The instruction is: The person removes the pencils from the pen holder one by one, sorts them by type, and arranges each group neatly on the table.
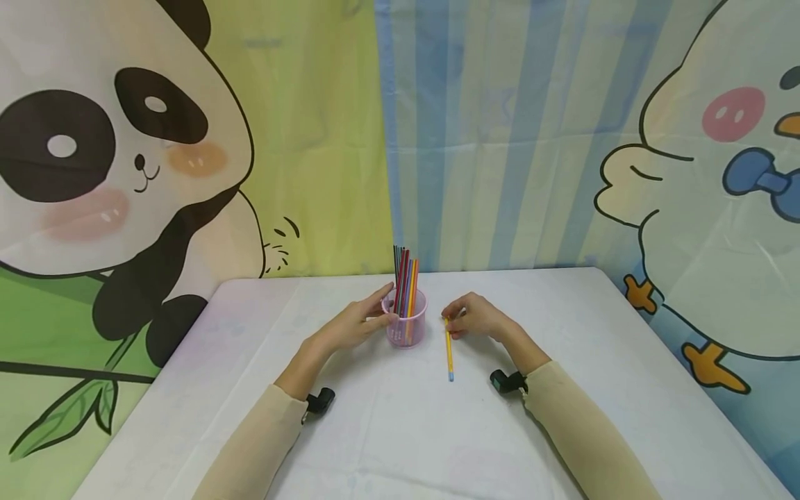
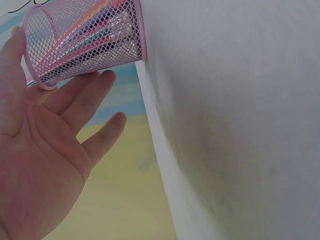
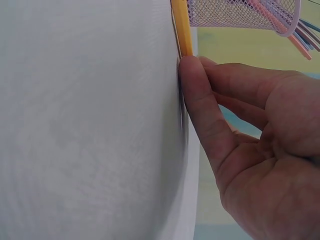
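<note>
A pink mesh cup (image 1: 407, 325) stands on the white table (image 1: 387, 430) and holds several coloured pencils (image 1: 405, 278). My left hand (image 1: 380, 314) rests against the cup's left side with straight fingers, the thumb up by the rim. In the left wrist view the left hand (image 2: 67, 92) is spread flat beside the cup (image 2: 85, 40). A yellow pencil (image 1: 448, 351) with a blue end lies on the table just right of the cup. My right hand (image 1: 454, 321) pinches its far end. In the right wrist view the thumb (image 3: 197, 95) presses at the yellow pencil (image 3: 182, 27).
A cartoon backdrop with a panda (image 1: 106, 153) and a chick (image 1: 719, 208) hangs behind the table. The table's far edge (image 1: 412, 274) runs close behind the cup. A small black camera sits on each wrist.
</note>
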`<state>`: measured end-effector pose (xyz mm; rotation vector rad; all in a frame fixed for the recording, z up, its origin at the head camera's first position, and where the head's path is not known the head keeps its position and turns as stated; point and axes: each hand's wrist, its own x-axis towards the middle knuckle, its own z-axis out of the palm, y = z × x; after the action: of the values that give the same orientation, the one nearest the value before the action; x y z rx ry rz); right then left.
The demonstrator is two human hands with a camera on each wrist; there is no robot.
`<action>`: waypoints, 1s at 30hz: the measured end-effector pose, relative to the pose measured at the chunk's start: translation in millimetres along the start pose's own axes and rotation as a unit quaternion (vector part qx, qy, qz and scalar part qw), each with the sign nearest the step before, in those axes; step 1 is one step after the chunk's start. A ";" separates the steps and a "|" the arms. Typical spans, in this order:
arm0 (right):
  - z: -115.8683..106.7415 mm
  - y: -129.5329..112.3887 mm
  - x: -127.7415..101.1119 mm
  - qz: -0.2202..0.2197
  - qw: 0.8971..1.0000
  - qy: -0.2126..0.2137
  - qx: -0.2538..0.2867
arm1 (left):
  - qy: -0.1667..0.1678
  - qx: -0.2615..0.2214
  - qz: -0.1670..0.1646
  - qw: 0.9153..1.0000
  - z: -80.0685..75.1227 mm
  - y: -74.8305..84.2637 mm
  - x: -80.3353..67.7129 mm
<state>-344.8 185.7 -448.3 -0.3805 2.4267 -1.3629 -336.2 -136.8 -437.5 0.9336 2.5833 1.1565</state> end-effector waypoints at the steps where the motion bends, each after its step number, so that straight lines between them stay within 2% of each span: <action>1: 0.1 -0.5 0.2 -0.001 1.000 0.000 -0.003 | 0.000 -0.001 0.001 1.000 -0.2 -0.1 -0.1; 9: 0.9 -4.7 1.2 -0.007 1.000 0.005 -0.022 | 0.002 -0.004 -0.009 1.000 -1.6 -1.9 0.4; 20: 3.3 -3.0 2.2 0.002 0.999 0.010 -0.032 | 0.001 -0.002 -0.003 1.000 -0.1 -4.4 -1.0; 25: -1.3 -12.1 -1.0 -0.005 0.998 0.037 -0.042 | 0.001 -0.003 -0.006 1.000 -1.1 -2.1 -0.9; 30: -4.8 -26.0 -5.0 -0.056 0.994 0.092 -0.012 | -0.006 -0.002 -0.016 1.000 -1.0 -1.1 0.3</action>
<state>-340.4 178.2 -422.8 -0.4201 2.6083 -1.4751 -337.3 -137.8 -437.6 0.8928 2.5765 1.1445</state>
